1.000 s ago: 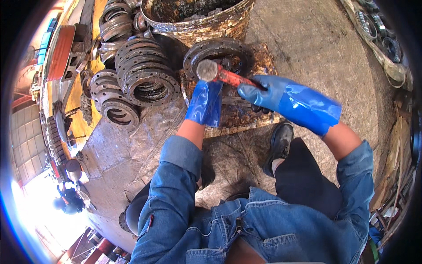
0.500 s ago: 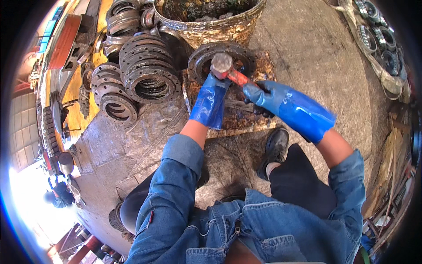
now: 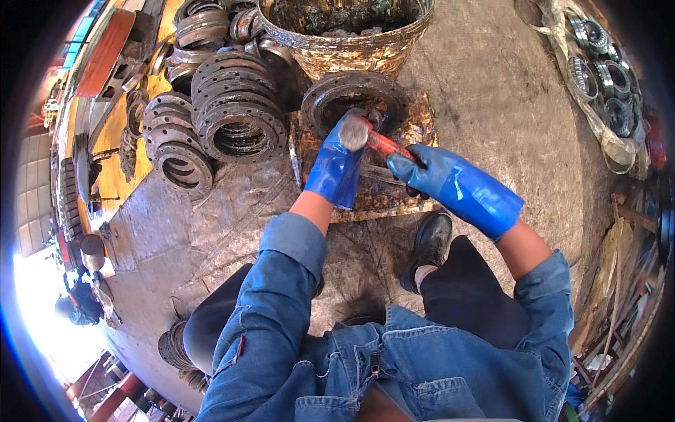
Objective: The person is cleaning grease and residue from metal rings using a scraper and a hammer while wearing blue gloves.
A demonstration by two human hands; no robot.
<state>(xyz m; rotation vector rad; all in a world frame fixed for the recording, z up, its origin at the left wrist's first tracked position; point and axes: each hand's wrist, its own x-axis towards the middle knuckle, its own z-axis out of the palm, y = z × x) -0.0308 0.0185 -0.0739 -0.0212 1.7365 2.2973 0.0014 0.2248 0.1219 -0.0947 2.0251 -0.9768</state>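
Observation:
My right hand (image 3: 436, 172), in a blue rubber glove, is closed round the red handle of a hammer (image 3: 383, 144). The hammer's blunt metal head hangs just over my left hand (image 3: 334, 167), which wears a matching glove. That head hides most of the left fingers, so their grip does not show. Just beyond them a dark, greasy flanged ring (image 3: 395, 95) with holes round its rim rests on a grimy, rust-brown block (image 3: 420, 126). Part of the ring's centre is behind the hammer and the left glove.
Left of the block stand leaning stacks of flanged rings (image 3: 242, 116), with smaller rings (image 3: 184, 169) beside them. A dirty wide bucket (image 3: 344, 55) stands right behind the ring. Bearings (image 3: 613, 77) lie on sacking at the far right. My shoe (image 3: 432, 235) is close to the block's near edge.
The hammer head sits slightly lower and nearer in the view, over my left hand. My right hand has shifted a little left and toward me. The whole view has also shifted slightly.

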